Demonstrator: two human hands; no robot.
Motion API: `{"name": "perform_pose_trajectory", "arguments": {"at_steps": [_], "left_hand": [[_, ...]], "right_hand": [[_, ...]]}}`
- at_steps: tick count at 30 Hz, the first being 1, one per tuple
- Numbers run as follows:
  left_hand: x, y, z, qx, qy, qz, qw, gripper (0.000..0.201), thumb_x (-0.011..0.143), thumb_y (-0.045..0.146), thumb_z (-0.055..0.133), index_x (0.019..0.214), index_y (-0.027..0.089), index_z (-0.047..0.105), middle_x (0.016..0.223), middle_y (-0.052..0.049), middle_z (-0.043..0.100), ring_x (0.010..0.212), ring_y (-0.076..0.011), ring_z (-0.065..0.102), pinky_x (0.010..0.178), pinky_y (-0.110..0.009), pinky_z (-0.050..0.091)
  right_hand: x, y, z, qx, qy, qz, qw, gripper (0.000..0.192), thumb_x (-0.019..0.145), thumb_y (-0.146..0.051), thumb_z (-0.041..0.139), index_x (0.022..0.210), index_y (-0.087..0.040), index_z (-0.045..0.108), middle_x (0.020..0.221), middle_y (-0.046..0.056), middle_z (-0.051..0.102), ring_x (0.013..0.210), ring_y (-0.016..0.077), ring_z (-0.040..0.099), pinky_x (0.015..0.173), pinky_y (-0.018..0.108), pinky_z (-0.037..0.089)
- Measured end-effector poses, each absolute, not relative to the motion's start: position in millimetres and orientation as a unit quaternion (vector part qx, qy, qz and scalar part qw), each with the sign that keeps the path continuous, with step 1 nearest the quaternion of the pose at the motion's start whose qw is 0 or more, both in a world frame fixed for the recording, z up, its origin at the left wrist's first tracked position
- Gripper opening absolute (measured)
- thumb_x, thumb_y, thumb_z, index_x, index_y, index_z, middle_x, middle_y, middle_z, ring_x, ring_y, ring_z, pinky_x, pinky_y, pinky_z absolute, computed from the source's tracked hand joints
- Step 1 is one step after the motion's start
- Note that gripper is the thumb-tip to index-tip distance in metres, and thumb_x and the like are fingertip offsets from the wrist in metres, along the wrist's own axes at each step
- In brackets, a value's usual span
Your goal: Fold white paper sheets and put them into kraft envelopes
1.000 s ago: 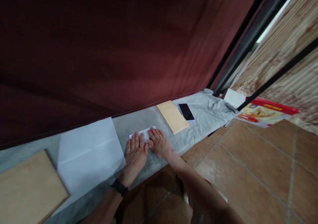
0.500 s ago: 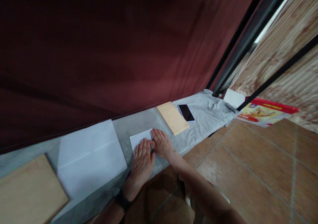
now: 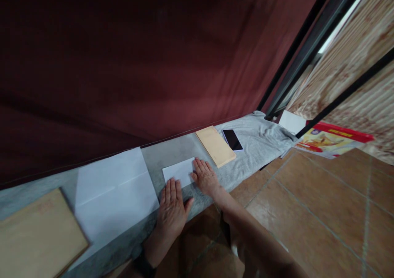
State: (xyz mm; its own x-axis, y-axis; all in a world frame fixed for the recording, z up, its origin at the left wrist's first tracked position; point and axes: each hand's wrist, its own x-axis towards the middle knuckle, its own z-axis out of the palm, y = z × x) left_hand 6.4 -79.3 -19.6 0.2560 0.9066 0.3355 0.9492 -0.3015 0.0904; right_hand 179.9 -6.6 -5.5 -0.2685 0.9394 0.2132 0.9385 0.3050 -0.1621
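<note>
A small folded white paper (image 3: 179,171) lies flat on the grey cloth-covered ledge (image 3: 172,150). My left hand (image 3: 171,207) rests palm down with fingers apart at the ledge's near edge, its fingertips touching the paper's near side. My right hand (image 3: 205,177) lies flat beside the paper's right end, fingers spread on its corner. Neither hand grips anything.
A large creased white sheet (image 3: 113,189) lies to the left, with a brown envelope (image 3: 37,235) beyond it. A tan envelope (image 3: 216,145) and a black phone (image 3: 232,139) lie to the right. A dark red curtain (image 3: 138,56) hangs behind. Tiled floor (image 3: 308,196) is below.
My left hand has slid back toward me off the folded paper, uncovering most of it. My right hand has shifted slightly to the paper's right end.
</note>
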Motion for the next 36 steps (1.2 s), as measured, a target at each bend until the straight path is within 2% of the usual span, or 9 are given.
{"name": "perform_pose_trajectory", "arguments": {"at_steps": [4, 8, 12, 14, 26, 28, 31, 33, 36], "left_hand": [[8.2, -80.8, -7.7, -0.778, -0.605, -0.148, 0.076, 0.071, 0.098, 0.053, 0.032, 0.136, -0.002, 0.055, 0.142, -0.03, 0.054, 0.136, -0.0405, 0.048, 0.108, -0.055, 0.042], [6.6, -60.6, 18.5, -0.78, -0.607, -0.139, 0.058, 0.052, 0.1, 0.037, 0.031, 0.12, 0.005, 0.066, 0.13, -0.025, 0.065, 0.125, -0.034, 0.06, 0.106, -0.049, 0.045], [10.9, -32.9, 25.9, -0.801, -0.571, -0.175, 0.039, 0.051, 0.1, 0.028, 0.03, 0.141, 0.007, 0.052, 0.153, -0.017, 0.047, 0.144, -0.0286, 0.04, 0.118, -0.047, 0.034], [16.5, -25.7, 18.5, -0.814, -0.555, -0.173, 0.02, 0.053, 0.1, 0.029, 0.031, 0.147, 0.01, 0.047, 0.158, -0.014, 0.041, 0.148, -0.0271, 0.034, 0.12, -0.047, 0.03], [22.3, -28.1, -11.3, -0.804, -0.578, -0.137, 0.027, 0.055, 0.099, 0.034, 0.034, 0.15, 0.018, 0.045, 0.16, -0.014, 0.036, 0.149, -0.0294, 0.032, 0.121, -0.054, 0.023], [21.1, -29.9, -11.6, -0.803, -0.579, -0.135, 0.032, 0.055, 0.099, 0.036, 0.034, 0.15, 0.017, 0.044, 0.16, -0.014, 0.036, 0.149, -0.0296, 0.032, 0.121, -0.054, 0.022], [20.9, -32.1, -10.2, -0.803, -0.581, -0.128, 0.034, 0.055, 0.099, 0.036, 0.034, 0.15, 0.016, 0.044, 0.16, -0.015, 0.036, 0.148, -0.0298, 0.033, 0.121, -0.053, 0.021], [21.3, -32.7, -8.7, -0.804, -0.58, -0.122, 0.037, 0.055, 0.1, 0.035, 0.034, 0.15, 0.015, 0.045, 0.16, -0.016, 0.035, 0.148, -0.0303, 0.033, 0.121, -0.054, 0.021], [21.7, -32.9, -7.5, -0.809, -0.576, -0.109, 0.046, 0.056, 0.1, 0.035, 0.034, 0.15, 0.013, 0.044, 0.16, -0.018, 0.035, 0.149, -0.031, 0.032, 0.121, -0.054, 0.021]], "right_hand": [[178.4, -6.5, -5.4, -0.597, -0.791, 0.001, 0.132, 0.056, 0.105, -0.039, 0.038, 0.153, -0.013, 0.037, 0.159, 0.011, 0.037, 0.147, 0.024, 0.036, 0.12, 0.042, 0.028], [176.4, -6.3, -6.7, -0.607, -0.785, 0.006, 0.127, 0.055, 0.104, -0.038, 0.038, 0.152, -0.011, 0.039, 0.159, 0.011, 0.036, 0.147, 0.0247, 0.036, 0.12, 0.042, 0.027], [176.5, -6.0, -7.9, -0.6, -0.789, 0.007, 0.13, 0.054, 0.104, -0.037, 0.038, 0.153, -0.012, 0.039, 0.159, 0.012, 0.036, 0.147, 0.0249, 0.035, 0.12, 0.043, 0.027], [177.0, -5.5, -8.2, -0.599, -0.79, 0.006, 0.13, 0.054, 0.104, -0.037, 0.038, 0.153, -0.014, 0.039, 0.159, 0.011, 0.037, 0.146, 0.0246, 0.036, 0.12, 0.043, 0.027], [189.0, -2.0, 0.2, -0.607, -0.783, 0.016, 0.137, 0.051, 0.103, -0.034, 0.04, 0.149, -0.013, 0.044, 0.154, 0.011, 0.046, 0.14, 0.0255, 0.043, 0.114, 0.041, 0.036], [189.4, -0.6, 7.4, -0.611, -0.779, 0.022, 0.14, 0.049, 0.101, -0.032, 0.044, 0.146, -0.014, 0.049, 0.149, 0.012, 0.052, 0.134, 0.027, 0.048, 0.11, 0.041, 0.04], [185.7, 2.8, 16.1, -0.64, -0.755, 0.031, 0.141, 0.038, 0.098, -0.027, 0.046, 0.133, -0.018, 0.06, 0.13, 0.013, 0.064, 0.118, 0.0268, 0.058, 0.101, 0.039, 0.047], [180.9, 5.5, 18.8, -0.664, -0.734, 0.04, 0.138, 0.032, 0.099, -0.025, 0.044, 0.123, -0.019, 0.064, 0.117, 0.013, 0.067, 0.108, 0.025, 0.062, 0.095, 0.036, 0.049], [173.2, 9.4, 19.2, -0.695, -0.704, 0.06, 0.135, 0.028, 0.099, -0.025, 0.043, 0.115, -0.019, 0.065, 0.109, 0.012, 0.068, 0.099, 0.0227, 0.067, 0.085, 0.031, 0.051]]}}
